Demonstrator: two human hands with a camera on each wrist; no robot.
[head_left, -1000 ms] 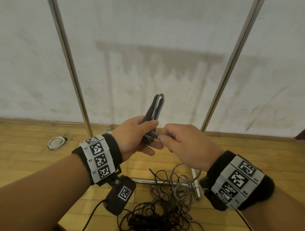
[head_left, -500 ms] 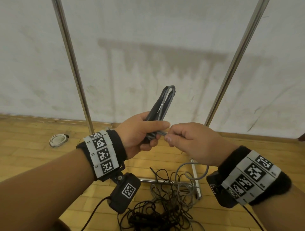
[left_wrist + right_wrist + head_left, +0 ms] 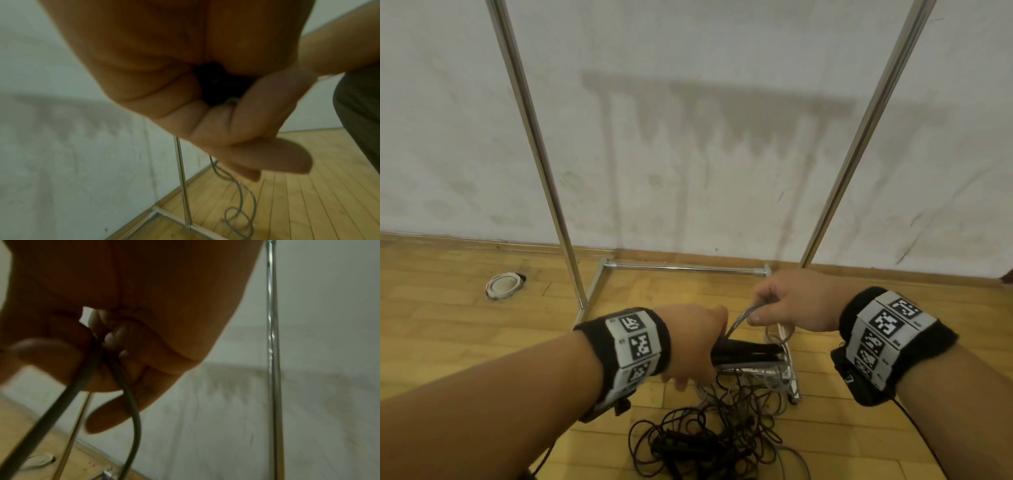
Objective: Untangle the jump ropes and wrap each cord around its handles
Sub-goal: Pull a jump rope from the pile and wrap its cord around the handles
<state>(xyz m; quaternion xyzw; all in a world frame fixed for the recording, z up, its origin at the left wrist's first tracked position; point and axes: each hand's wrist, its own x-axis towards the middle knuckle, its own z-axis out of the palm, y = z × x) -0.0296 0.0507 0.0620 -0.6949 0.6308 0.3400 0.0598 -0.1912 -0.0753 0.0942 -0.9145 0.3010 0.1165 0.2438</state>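
A person's left hand [image 3: 690, 342], knuckles up and forearm level, closes its fingers round a pair of black handles [image 3: 748, 353] held sideways above a tangle of ropes [image 3: 709, 431] on the wooden floor [image 3: 448, 329]. Just right of the handles, the right hand [image 3: 789, 301] pinches the grey cord [image 3: 738, 322] between thumb and fingertips, wrist raised; the cord trails down toward the tangle.

Stained white wall [image 3: 688, 137], wooden floor [image 3: 448, 342], metal rack [image 3: 530, 137]
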